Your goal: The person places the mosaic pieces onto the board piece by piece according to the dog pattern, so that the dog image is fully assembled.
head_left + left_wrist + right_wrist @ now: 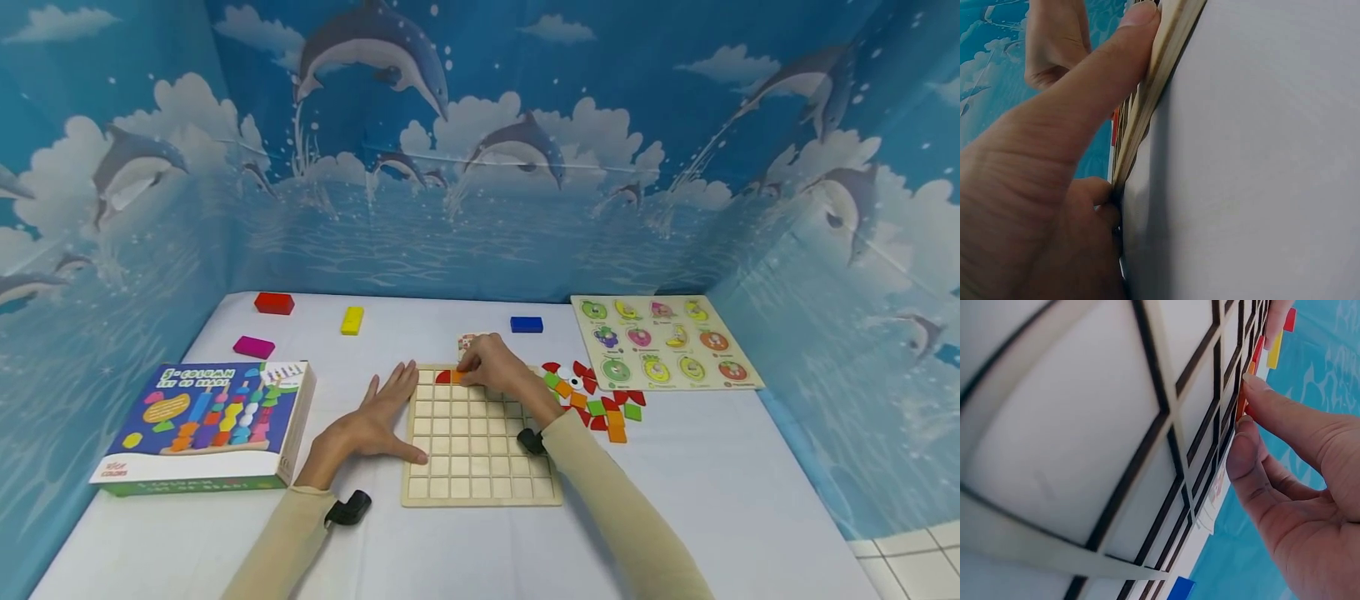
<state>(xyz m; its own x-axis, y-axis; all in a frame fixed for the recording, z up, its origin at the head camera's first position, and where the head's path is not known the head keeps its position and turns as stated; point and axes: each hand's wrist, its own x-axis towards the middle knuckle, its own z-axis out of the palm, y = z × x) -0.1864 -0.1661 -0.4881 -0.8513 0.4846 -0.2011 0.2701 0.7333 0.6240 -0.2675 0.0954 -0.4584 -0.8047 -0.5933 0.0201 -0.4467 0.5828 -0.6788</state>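
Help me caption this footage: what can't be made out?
Head view: much of the card, behind the right hand.
Head view: captions on the fruit board, too small.
Right wrist view: left hand, mostly past top edge.
Left wrist view: grid board, cut off by top edge.

Head view: bright, even, diffuse light; source direction cannot be told. Counter reads near-white, sharpness fair; soft shade on the right-hand cells of the grid board, beneath the right grip. Wide-angle stretch toward the picture's edges. Fruit panel, counter's back right corner: captions too small to read. Left wrist view: dimmer, greyish, soft shadow band along the board's edge. Right wrist view: nearest cells heavily stretched, soft.
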